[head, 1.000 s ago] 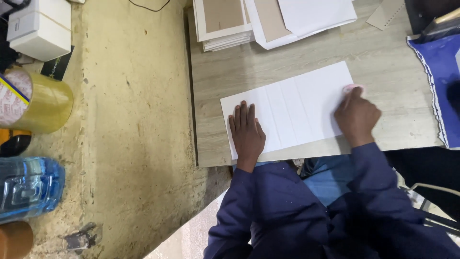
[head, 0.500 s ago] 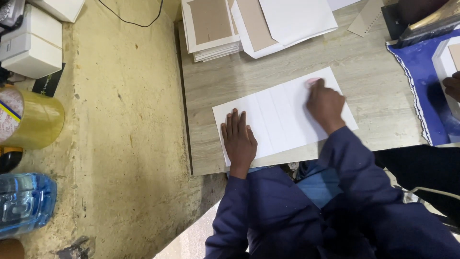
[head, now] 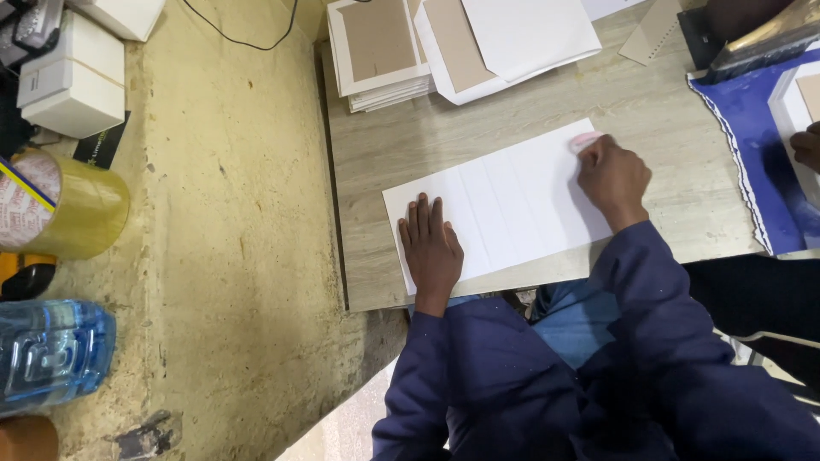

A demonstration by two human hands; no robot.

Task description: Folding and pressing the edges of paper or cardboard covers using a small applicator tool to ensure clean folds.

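Blue sleeves [head: 512, 376] cover both arms at the near edge, at about six o'clock. Just past them, the left hand [head: 431, 243] lies flat on a white sheet of card [head: 504, 201]. Its fingers are straight and close together, and it holds nothing. It only presses down on the near left part of the sheet.

The white sheet lies on a pale wooden table [head: 666, 119], near the table's near edge. Faint fold lines run across the sheet. The right hand [head: 613, 175] sits on the far right corner of the sheet, at about two o'clock from the left hand. Its fingers are curled in tight around a small pink thing [head: 586, 139], which sticks out and touches the sheet. I cannot tell what the pink thing is.

Far off at three o'clock, a blue cloth [head: 752, 128] lies on the table edge, and another person's hand [head: 807, 145] rests by it.

Farther away, at twelve o'clock, there is a stack of brown and white cards [head: 376, 51] and some loose white sheets [head: 521, 34].

Over at nine o'clock, on the yellow-brown ledge [head: 231, 222], stand a big roll of clear tape [head: 64, 205], a blue water bottle [head: 51, 354] and white boxes [head: 73, 81].
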